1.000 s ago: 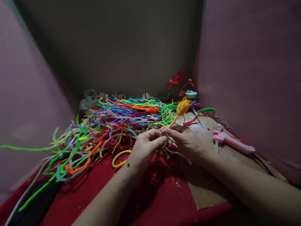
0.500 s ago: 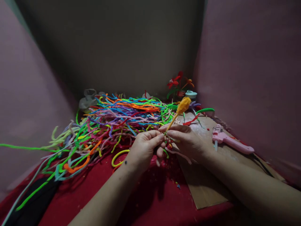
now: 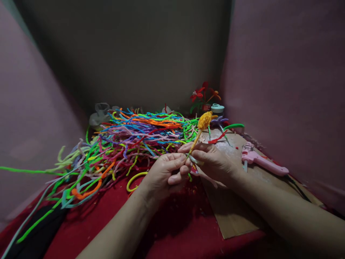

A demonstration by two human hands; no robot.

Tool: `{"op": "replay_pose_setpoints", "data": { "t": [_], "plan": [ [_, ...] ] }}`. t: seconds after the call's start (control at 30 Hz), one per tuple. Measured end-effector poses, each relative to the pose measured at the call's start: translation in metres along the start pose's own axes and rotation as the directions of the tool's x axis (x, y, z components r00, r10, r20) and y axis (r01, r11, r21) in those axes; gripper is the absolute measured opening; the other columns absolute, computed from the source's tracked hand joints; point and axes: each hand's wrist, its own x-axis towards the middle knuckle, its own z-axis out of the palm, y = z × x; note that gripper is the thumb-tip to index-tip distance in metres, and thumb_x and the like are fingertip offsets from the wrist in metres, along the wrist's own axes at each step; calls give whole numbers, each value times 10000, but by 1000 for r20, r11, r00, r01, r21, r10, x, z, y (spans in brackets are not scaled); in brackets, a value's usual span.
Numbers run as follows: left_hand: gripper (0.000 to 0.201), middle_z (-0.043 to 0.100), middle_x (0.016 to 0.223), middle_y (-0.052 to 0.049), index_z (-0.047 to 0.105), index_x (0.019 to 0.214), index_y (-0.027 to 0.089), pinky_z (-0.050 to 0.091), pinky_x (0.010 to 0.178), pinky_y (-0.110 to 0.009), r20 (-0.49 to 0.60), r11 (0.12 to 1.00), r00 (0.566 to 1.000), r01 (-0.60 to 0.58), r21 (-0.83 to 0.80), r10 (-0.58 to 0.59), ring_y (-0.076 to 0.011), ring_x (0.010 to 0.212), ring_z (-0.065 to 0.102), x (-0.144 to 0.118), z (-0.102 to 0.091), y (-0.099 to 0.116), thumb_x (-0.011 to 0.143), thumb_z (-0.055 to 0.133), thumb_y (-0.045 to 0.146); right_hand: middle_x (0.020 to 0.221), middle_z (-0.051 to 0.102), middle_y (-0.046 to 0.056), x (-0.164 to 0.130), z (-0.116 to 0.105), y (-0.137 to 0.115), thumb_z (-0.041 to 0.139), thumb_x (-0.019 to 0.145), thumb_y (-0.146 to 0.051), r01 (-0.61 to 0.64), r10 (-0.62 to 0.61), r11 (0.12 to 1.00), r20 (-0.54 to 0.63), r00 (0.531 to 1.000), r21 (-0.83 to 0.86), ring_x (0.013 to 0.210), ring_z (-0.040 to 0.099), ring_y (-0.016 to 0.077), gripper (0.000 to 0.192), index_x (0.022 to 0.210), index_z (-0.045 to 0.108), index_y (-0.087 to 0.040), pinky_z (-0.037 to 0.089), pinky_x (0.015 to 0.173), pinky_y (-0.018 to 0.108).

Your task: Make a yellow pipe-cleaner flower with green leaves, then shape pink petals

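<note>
Head view. My left hand (image 3: 164,172) and right hand (image 3: 215,162) meet at centre, fingers of both pinched shut on the thin stem of a yellow pipe-cleaner bud (image 3: 204,120), which tilts up toward 1 o'clock above my knuckles. Heap of coloured pipe cleaners (image 3: 129,140): 10 o'clock of my hands, on the red tabletop (image 3: 172,230). Cardboard sheet (image 3: 237,216): under my right forearm. Pink glue gun (image 3: 262,162): 3 o'clock, lying on the cardboard. Red pipe-cleaner flowers (image 3: 201,94): 12 o'clock, by the back wall.
</note>
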Motion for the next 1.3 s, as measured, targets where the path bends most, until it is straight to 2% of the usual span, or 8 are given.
{"op": "replay_pose_setpoints", "data": {
  "t": [0.1, 0.47, 0.63, 0.8, 0.9, 1.03, 1.17, 1.3],
  "plan": [
    [170, 458, 554, 42, 586, 730, 94, 209, 290, -83, 4, 1000, 1000, -7, -9, 8, 32, 301, 246, 0, -1, 1, 843, 519, 201, 726, 683, 19, 0, -1, -2, 722, 690, -315, -10, 9, 1000, 25, 1000, 15, 694, 617, 148, 257, 927, 704, -218, 453, 749, 326],
    [173, 450, 545, 43, 582, 722, 89, 209, 281, -84, 28, 1000, 1000, 3, -29, -2, 29, 300, 232, 0, 2, 0, 848, 489, 162, 710, 684, 23, -3, 1, 2, 631, 768, -229, -40, 43, 997, -46, 998, 62, 654, 603, 127, 196, 952, 693, -204, 434, 672, 272],
    [166, 460, 536, 44, 585, 707, 101, 215, 275, -98, 13, 1000, 1000, 7, 3, -8, 23, 292, 225, 1, 2, -2, 826, 531, 204, 657, 652, 13, -3, 6, -1, 639, 752, -211, 37, -35, 999, -49, 998, 33, 638, 587, 129, 115, 845, 706, -200, 446, 717, 295],
    [234, 505, 560, 31, 579, 700, 125, 290, 308, -143, -99, 963, 986, -105, 247, 132, -14, 319, 351, 6, -2, -4, 814, 563, 330, 638, 587, -13, -4, 6, -3, 676, 725, -255, -111, 117, 993, -151, 982, 47, 525, 492, 89, 91, 801, 679, -205, 426, 556, 255],
    [198, 534, 577, 30, 573, 712, 134, 348, 382, -156, -184, 866, 942, -167, 472, 281, -45, 400, 458, 10, -5, -3, 757, 639, 316, 680, 585, -8, -3, 5, -1, 694, 713, -267, -116, 120, 993, -216, 969, 32, 538, 492, 90, 102, 781, 664, -198, 409, 517, 246],
    [199, 502, 511, 45, 555, 665, 134, 339, 425, -163, -248, 795, 888, -186, 577, 388, -45, 420, 427, 10, -2, -4, 724, 663, 291, 744, 605, 7, -2, 3, 5, 713, 698, -293, -128, 129, 992, -249, 960, 18, 574, 525, 105, 144, 783, 664, -188, 425, 519, 257],
    [208, 462, 454, 55, 543, 661, 133, 281, 401, -149, -268, 806, 872, -208, 555, 410, -32, 393, 371, 9, 4, -9, 765, 619, 297, 722, 602, 7, -4, 2, 6, 716, 692, -322, -147, 147, 989, -254, 956, 16, 575, 525, 108, 176, 807, 672, -196, 424, 502, 245],
    [225, 443, 438, 59, 537, 661, 141, 246, 347, -141, -237, 901, 923, -198, 387, 305, -25, 340, 333, 8, 8, -12, 773, 612, 321, 710, 606, 3, -6, 4, 2, 718, 690, -314, -152, 149, 988, -223, 963, 5, 588, 532, 101, 167, 810, 684, -204, 430, 516, 230]
  ]
}}
